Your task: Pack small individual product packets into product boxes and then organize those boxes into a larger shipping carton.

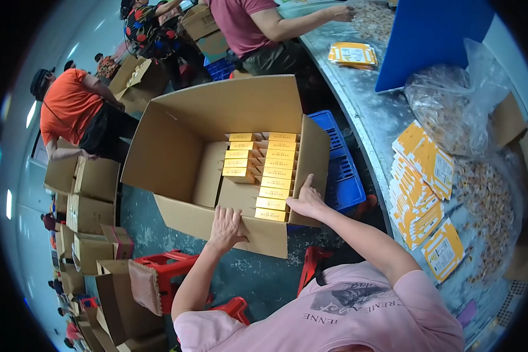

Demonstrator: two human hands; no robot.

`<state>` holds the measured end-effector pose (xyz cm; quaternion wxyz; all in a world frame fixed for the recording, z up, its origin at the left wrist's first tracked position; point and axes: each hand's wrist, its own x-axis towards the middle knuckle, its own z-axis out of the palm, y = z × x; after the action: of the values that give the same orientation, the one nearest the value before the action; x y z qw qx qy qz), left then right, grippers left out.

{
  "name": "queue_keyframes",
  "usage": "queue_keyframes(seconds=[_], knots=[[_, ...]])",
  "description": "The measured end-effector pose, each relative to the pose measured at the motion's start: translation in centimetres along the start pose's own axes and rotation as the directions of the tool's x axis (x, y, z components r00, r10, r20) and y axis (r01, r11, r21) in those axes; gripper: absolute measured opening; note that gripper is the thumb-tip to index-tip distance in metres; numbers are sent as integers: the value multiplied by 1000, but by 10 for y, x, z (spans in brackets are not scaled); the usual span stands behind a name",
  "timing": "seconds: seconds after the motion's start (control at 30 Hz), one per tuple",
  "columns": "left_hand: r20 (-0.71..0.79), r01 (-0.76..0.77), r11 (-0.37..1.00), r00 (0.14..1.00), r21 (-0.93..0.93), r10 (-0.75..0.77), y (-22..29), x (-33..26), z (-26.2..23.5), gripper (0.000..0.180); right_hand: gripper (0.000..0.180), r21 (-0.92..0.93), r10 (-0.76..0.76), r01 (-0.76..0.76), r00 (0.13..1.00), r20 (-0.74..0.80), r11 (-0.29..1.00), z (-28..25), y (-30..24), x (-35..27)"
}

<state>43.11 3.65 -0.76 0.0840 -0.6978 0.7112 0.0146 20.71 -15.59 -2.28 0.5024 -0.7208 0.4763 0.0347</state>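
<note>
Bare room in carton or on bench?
Carton floor: just nearer than the short box row, left of the long row. Bench: patch between card stack and fanned cards. Crowded: along the long row; bench's right, with small pieces.

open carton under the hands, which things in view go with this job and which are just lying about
Part of the job:
open carton, touched by left hand and right hand
small yellow boxes in two columns inside
probably the flat yellow pieces on the table

Apparently just lying about:
red stool on the floor
blue panel at the table
</note>
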Motion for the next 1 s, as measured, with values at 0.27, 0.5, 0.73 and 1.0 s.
queue_keyframes(seconds=[0.27,0.5,0.73,1.0], knots=[[-143,-101,979,987,-179,76,58,41,-5,84,94,-348,-63,-40,958,-280,937,-51,22,9],[-404,-243,929,907,-279,116,156,95,5,80,78,-696,-303,-177,806,-508,696,-108,89,0],[-428,-252,926,897,-283,113,167,97,14,78,66,-688,-554,157,728,-405,709,-92,97,-44],[-384,-230,916,919,-330,92,182,109,-6,75,88,-802,-650,251,730,-211,542,-75,134,-69]])
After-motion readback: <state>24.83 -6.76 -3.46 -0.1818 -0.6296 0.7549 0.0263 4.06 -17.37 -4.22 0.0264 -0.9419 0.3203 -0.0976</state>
